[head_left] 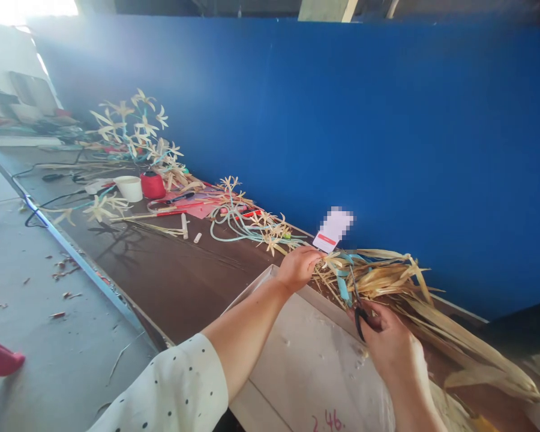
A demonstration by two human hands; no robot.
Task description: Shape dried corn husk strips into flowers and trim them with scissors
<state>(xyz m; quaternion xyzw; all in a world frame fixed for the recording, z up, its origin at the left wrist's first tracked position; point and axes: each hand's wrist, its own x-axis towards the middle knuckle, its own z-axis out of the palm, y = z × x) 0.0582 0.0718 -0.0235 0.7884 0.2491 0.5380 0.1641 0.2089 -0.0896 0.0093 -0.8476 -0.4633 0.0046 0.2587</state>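
Note:
My left hand (299, 267) is closed in a pinch at the far edge of the board, on a pale corn-husk flower (332, 260) whose petals show just past the fingers. Light-blue tape (343, 287) hangs beside the flower. In my right hand (393, 345) is a pair of scissors (361, 324) with black handles, its blades pointing up toward the tape. Whether the blades touch the tape I cannot tell. Dry corn husks (387, 277) lie in a heap behind and to the right of the scissors.
A whitish board (315, 360) with red handwriting lies beneath my forearms. Farther left on the brown table (184, 282) are a white cup (129, 189), a red thread spool (152, 185) and several finished husk flowers (146, 127). A blue partition (342, 120) runs along the back.

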